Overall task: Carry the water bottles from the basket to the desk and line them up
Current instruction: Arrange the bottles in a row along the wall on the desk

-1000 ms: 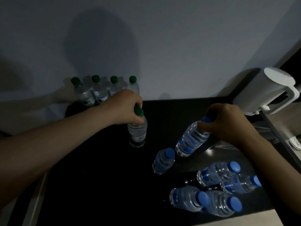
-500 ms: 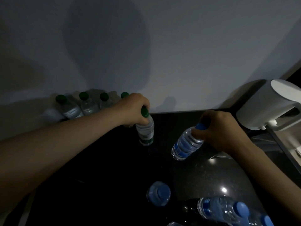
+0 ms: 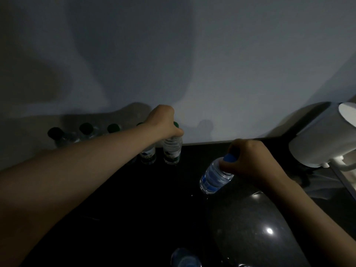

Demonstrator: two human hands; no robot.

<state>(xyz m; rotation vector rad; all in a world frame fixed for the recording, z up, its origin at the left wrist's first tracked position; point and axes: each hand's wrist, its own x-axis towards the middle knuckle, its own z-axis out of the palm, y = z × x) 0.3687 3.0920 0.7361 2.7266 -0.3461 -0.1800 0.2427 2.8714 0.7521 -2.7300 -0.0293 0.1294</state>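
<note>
My left hand (image 3: 163, 122) grips the top of a green-capped bottle (image 3: 172, 150) standing upright on the black desk (image 3: 134, 218), close to the wall. It stands at the right end of a row of green-capped bottles (image 3: 86, 132); my forearm hides part of that row. My right hand (image 3: 248, 160) holds a blue-capped bottle (image 3: 214, 177) by its neck, tilted, with its base low over the desk or touching it. Another blue-capped bottle (image 3: 185, 259) shows at the bottom edge.
A white kettle (image 3: 319, 139) stands at the right, near the wall. The grey wall (image 3: 192, 64) rises directly behind the bottle row. A light glare (image 3: 269, 231) shines on the desk at the lower right.
My left hand has carried the green-capped bottle back to the wall, beside the row. My right hand has moved the blue-capped bottle further back. The view has tilted up, so the nearer blue bottles have dropped out.
</note>
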